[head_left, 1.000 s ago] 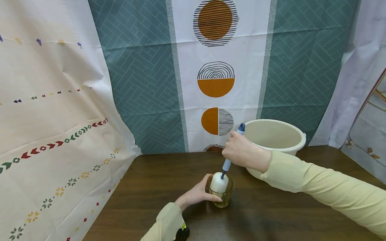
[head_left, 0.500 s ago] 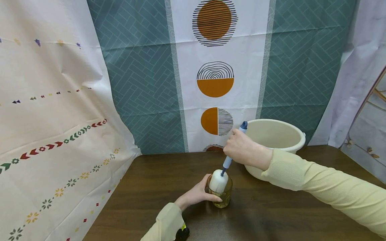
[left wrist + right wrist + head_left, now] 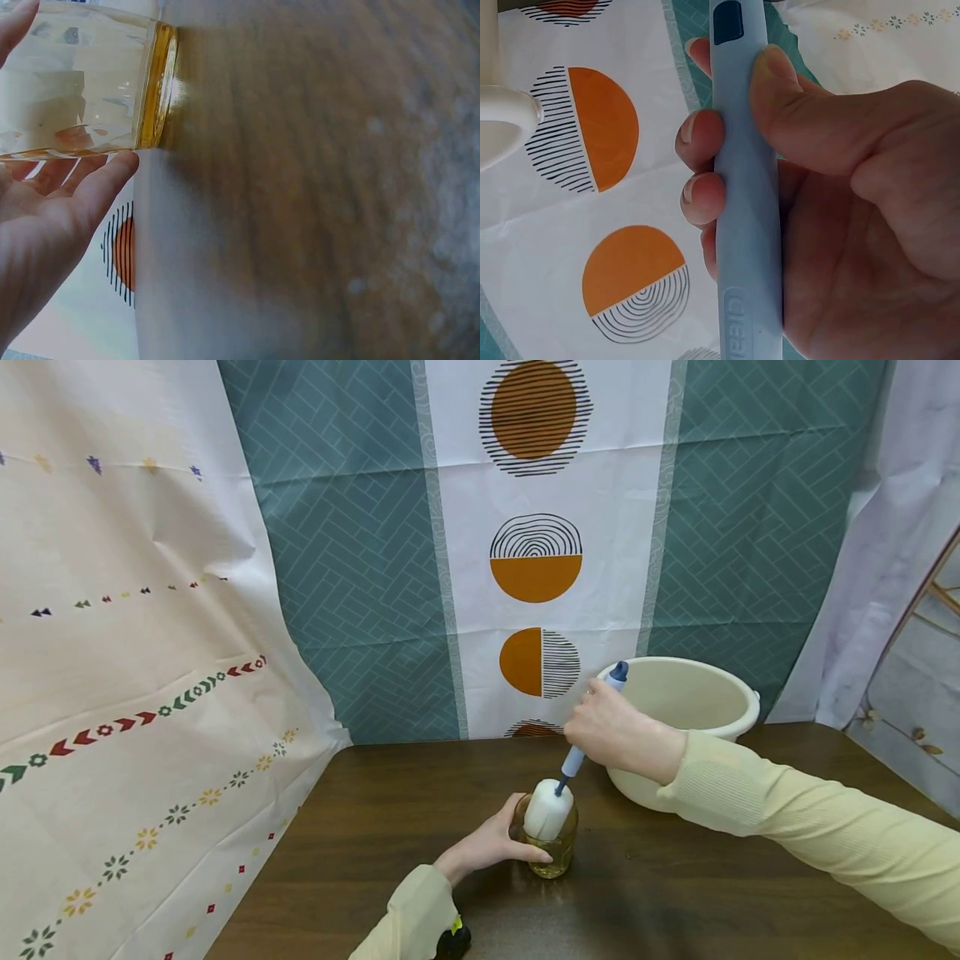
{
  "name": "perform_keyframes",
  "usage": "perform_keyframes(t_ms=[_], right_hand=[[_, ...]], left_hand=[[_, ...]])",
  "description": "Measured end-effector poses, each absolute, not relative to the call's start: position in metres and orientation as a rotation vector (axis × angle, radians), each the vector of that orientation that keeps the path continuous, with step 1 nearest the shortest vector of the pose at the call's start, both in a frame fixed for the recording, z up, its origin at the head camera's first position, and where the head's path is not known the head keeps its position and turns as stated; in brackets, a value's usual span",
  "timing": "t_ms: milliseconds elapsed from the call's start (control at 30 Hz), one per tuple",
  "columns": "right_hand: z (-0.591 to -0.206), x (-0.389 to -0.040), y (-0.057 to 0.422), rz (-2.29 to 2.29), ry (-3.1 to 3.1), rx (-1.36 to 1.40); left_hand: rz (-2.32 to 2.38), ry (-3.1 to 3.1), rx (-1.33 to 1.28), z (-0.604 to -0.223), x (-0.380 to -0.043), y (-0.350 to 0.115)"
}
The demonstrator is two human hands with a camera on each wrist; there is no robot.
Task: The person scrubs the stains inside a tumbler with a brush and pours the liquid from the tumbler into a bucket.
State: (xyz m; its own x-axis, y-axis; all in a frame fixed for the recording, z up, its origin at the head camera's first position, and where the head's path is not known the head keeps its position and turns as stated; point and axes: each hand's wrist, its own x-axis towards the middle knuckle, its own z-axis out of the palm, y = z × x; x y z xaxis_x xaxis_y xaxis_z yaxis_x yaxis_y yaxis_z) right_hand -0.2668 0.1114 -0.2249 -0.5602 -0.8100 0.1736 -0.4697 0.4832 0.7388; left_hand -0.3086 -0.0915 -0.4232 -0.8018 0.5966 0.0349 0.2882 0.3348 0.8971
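Note:
An amber glass [image 3: 556,858] stands upright on the brown table, and my left hand [image 3: 498,842] grips it from the left, thumb in front. In the left wrist view the clear yellowish glass [image 3: 82,82] lies between thumb and fingers, its thick base near the wood. My right hand [image 3: 611,727] holds a bottle brush by its light blue handle [image 3: 748,195], fingers and thumb wrapped round it. The brush's white sponge head [image 3: 548,810] sits inside the glass with its top above the rim; the handle leans up to the right.
Behind the right hand stands a large cream basin [image 3: 738,727] on the table [image 3: 420,777]. A patterned cloth [image 3: 360,568] hangs along the back, with a pale embroidered cloth [image 3: 150,693] at the left.
My right hand and the brush handle have shifted slightly to the right, tilting the handle more. The sponge head has shifted a little within the glass. My left hand has stayed in place.

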Motion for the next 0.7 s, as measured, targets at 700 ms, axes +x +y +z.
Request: perform_keyframes(t_ms=[700], right_hand=[[-0.2244,-0.2608,0.1181,-0.857,-2.198,1.040]], left_hand=[[1.441,2.318,0.833,-0.4225,-0.3072,-0.0919]])
